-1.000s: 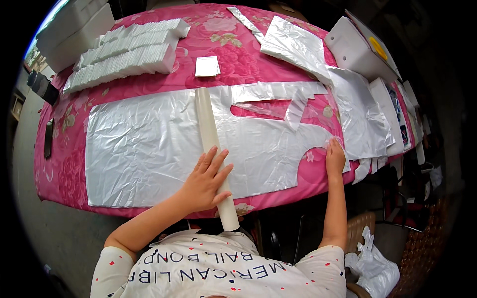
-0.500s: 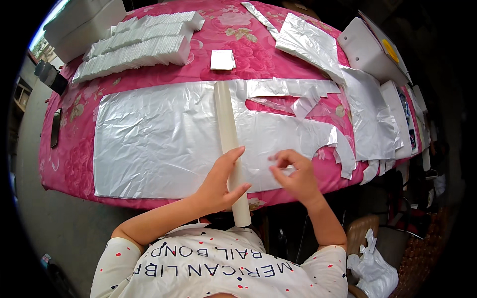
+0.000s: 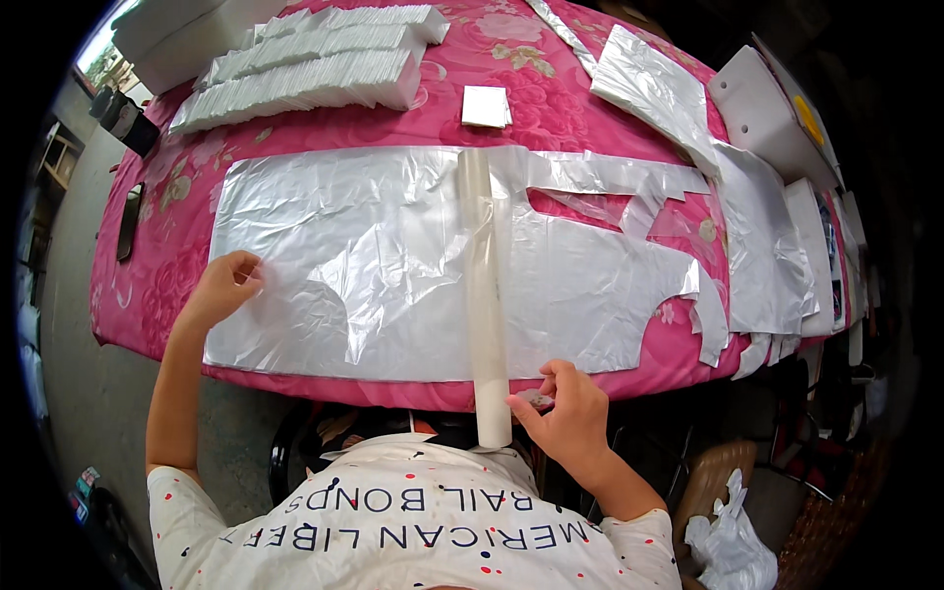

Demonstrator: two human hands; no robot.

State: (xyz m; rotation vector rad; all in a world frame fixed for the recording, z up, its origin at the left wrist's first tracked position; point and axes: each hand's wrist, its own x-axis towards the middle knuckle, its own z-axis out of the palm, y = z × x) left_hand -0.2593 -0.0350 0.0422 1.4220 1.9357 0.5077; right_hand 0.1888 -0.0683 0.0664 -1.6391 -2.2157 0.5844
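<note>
**Head view: two hands on a clear plastic sheet with a roll across it**

Head camera looks down on a bench (image 3: 590, 98) covered with a pink flowered cloth. A large clear plastic sheet (image 3: 364, 265) lies flat over most of the near half of it, wrinkled and shiny, with irregular pieces cut out of its right part so the pink cloth shows through.

A pale roll (image 3: 485, 305) lies across the sheet, running from the far edge of the sheet toward the person; its near end sticks out past the bench edge, just above the person's white spotted shirt (image 3: 413, 521).

The left hand (image 3: 224, 287) rests at the sheet's left edge, fingers curled, the fingertips touching or pinching the plastic; whether it truly grips the edge cannot be told. The right hand (image 3: 562, 418) is at the near edge of the bench, just right of the roll's near end, fingers bent and thumb toward the roll, seemingly pinching the near edge of the sheet.

On the far left of the bench lie rows of stacked white folded pieces (image 3: 305, 64). A small white square (image 3: 486, 105) sits alone beyond the roll's far end. More clear plastic pieces (image 3: 659, 88) lie at the far right, some hanging over the right edge, next to white boxes (image 3: 767, 108). A dark flat phone-like object (image 3: 129, 221) lies near the left edge of the cloth. A white bag (image 3: 733, 546) sits on the floor at the lower right.
</note>
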